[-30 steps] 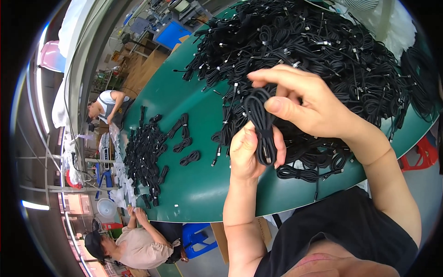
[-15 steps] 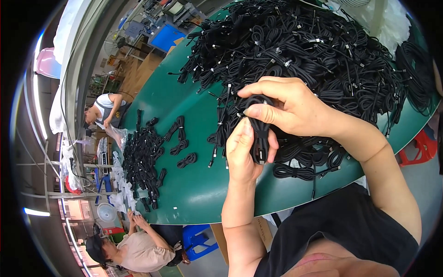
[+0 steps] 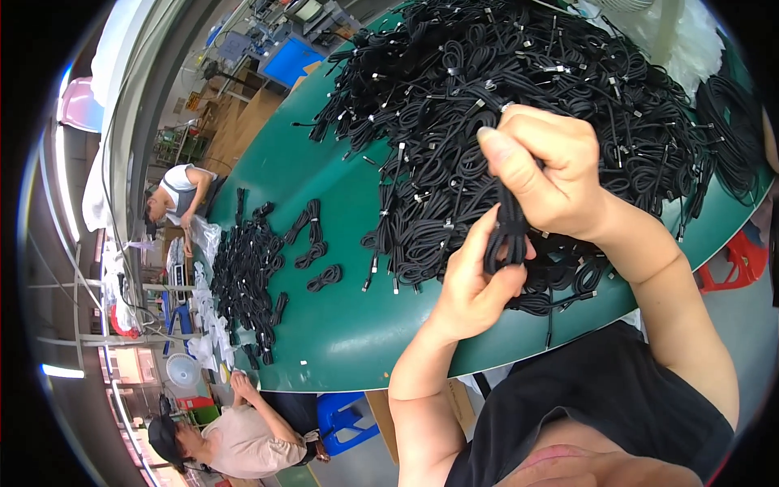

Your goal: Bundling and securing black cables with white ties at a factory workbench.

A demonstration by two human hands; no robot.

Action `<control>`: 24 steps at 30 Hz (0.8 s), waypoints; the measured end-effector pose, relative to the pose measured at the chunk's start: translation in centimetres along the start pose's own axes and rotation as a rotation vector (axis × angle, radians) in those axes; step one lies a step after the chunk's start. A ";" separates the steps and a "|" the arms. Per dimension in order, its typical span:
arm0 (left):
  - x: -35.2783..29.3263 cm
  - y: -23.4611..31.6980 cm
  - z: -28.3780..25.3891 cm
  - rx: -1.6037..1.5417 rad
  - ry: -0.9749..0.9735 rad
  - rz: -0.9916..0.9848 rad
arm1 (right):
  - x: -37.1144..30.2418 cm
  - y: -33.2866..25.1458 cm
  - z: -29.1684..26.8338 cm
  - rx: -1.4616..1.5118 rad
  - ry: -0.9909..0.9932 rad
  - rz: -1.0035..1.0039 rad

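A coiled black cable bundle [image 3: 511, 231] is held upright between my two hands, over the near side of the large pile. My left hand [image 3: 475, 288] wraps its lower end, thumb across the front of the loops. Higher up, my right hand [image 3: 556, 166] is closed in a fist around the upper part, its thumb pointing up and left. The fingers hide much of the bundle's top. Behind both hands spreads a big heap of black cables [image 3: 438, 105] with silver plugs. Another coiled cable [image 3: 535, 303] lies just below the bundle on the table.
On the green table [image 3: 357, 325], a smaller pile of bundled cables [image 3: 243, 280] lies to the left, with several single bundles [image 3: 324, 277] beside it. Two co-workers [image 3: 251, 442] are at the left edge. A blue stool [image 3: 341, 422] and a red stool [image 3: 737, 261] stand around it.
Both hands and the bundle have shifted right. My right hand has turned and gone from a loose finger hold to a fist around the bundle's upper part.
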State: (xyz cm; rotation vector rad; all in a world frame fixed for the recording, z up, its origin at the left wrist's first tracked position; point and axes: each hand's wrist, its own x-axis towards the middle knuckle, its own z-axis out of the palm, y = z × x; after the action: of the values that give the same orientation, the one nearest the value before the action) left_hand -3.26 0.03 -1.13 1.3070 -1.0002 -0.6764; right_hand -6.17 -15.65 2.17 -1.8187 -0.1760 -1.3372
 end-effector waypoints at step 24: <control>1.1 -5.0 -15.1 0.932 0.478 -0.484 | 0.0 0.4 0.7 -0.057 -0.120 0.107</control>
State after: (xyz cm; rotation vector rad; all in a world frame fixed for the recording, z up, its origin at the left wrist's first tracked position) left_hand 11.27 5.15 -5.32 2.4391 -0.5910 -0.1859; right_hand -5.39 -15.43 1.89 -1.9300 -0.1038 -1.1700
